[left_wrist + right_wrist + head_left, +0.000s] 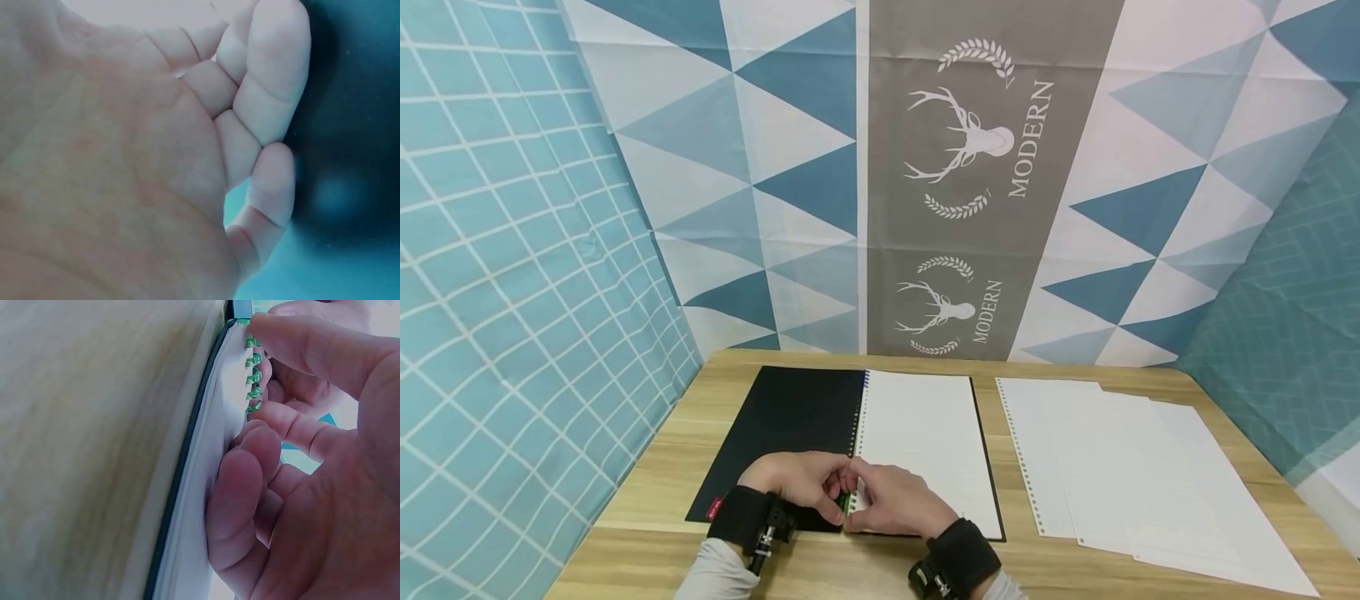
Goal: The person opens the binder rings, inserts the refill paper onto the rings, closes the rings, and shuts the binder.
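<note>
An open loose-leaf notebook lies on the table, its black cover (790, 417) on the left and a stack of white pages (917, 425) on the right. Green binding rings (254, 376) run along the page edge at the near end of the spine. My left hand (801, 483) bends over the cover side of the spine, thumb and forefinger at the rings. From the page side, my right hand (895, 498) pinches the same rings between thumb and forefinger. Its other fingers (234, 506) curl against the pages. In the left wrist view, the curled fingers (272, 69) hide the rings.
To the right, several loose white punched sheets (1120, 467) overlap on the wooden table (820, 567). Blue binding rings (867, 379) show at the spine's far end. A patterned cloth (797, 208) hangs behind, with a blue grid cloth (512, 292) along the left.
</note>
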A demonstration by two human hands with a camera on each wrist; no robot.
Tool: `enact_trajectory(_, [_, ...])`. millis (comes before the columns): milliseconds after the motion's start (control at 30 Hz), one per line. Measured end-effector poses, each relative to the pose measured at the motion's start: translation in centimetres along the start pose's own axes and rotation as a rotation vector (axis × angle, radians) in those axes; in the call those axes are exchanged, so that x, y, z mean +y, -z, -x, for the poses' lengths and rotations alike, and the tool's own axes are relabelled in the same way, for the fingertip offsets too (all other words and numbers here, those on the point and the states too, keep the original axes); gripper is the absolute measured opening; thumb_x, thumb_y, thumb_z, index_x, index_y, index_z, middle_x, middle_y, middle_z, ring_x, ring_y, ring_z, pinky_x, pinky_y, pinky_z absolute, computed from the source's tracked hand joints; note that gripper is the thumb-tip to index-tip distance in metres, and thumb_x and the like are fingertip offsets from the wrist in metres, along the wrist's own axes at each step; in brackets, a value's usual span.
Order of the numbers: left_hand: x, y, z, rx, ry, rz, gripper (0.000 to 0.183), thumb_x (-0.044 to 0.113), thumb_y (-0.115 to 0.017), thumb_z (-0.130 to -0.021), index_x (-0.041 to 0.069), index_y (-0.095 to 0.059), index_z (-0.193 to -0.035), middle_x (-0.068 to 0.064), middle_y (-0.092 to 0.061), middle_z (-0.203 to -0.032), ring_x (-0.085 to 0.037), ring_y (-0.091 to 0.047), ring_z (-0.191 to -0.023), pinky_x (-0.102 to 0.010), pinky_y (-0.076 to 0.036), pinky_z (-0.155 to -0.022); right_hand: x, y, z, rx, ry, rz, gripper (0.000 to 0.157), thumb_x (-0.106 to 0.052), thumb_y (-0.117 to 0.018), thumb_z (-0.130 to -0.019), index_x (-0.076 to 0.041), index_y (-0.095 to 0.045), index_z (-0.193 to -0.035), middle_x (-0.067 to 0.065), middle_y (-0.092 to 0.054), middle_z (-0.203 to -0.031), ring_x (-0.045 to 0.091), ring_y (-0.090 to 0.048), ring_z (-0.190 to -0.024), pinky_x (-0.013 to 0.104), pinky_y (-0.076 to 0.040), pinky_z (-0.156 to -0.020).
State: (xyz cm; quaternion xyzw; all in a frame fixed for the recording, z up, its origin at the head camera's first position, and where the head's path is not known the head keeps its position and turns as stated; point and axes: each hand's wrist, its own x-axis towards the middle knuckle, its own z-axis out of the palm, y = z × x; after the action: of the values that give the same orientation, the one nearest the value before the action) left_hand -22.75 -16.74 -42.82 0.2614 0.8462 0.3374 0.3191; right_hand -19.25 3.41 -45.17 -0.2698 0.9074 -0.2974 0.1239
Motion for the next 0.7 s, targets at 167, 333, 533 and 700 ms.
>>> enact_trajectory(167, [-0.08,-0.05,0.08,0.031,0.018,-0.026,0.026,0.013,-0.080,-0.085,0.013,-0.061,-0.101,-0.001,-0.058,-0.086,-0.015,-0.053,-0.079,-0.026,-0.041,-0.069,-0.11,0.02,0.05,-0.007,-0.018,0.009,0.042,-0.039,-0.083,-0.080,-0.028,-0.055,-0.108,-0.010,-0.045,-0.069,0.006,-0.041,-0.059,0.024,-0.030,-0.052])
enact_trajectory(333, [-0.07,-0.20,-0.07,0.066,0.021,-0.050,0.008,0.013,-0.067,-0.096,0.013,-0.060,-0.092,0.002,-0.053,-0.078,-0.014,-0.051,-0.072,-0.025,-0.038,-0.064,-0.34,0.14,0.10,0.000,-0.029,0.018,0.036,-0.038,-0.081,-0.083,-0.024,-0.053,-0.100,-0.010,-0.045,-0.069,0.007,-0.042,-0.060,0.025,-0.031,-0.053])
enact_trajectory(533, [0.06,-0.34,-0.29,0.090,-0.006,-0.079,0.014,0.006,-0.061,-0.096,0.012,-0.059,-0.083,0.004,-0.050,-0.073,-0.013,-0.049,-0.066,-0.025,-0.038,-0.061,-0.16,0.26,0.20,0.027,0.015,0.027,0.009,-0.025,-0.063,-0.100,-0.022,-0.055,-0.102,-0.012,-0.043,-0.071,0.004,-0.042,-0.061,0.022,-0.029,-0.054])
enact_trajectory(700, [0.10,-0.26,-0.31,0.084,-0.012,-0.073,0.011,0.003,-0.060,-0.095,0.012,-0.063,-0.088,0.004,-0.053,-0.077,-0.012,-0.052,-0.070,-0.025,-0.041,-0.063,-0.26,-0.20,-0.06,0.081,0.044,0.088,0.005,-0.019,-0.057,-0.103,-0.024,-0.057,-0.103,-0.012,-0.047,-0.074,0.004,-0.043,-0.064,0.021,-0.031,-0.054])
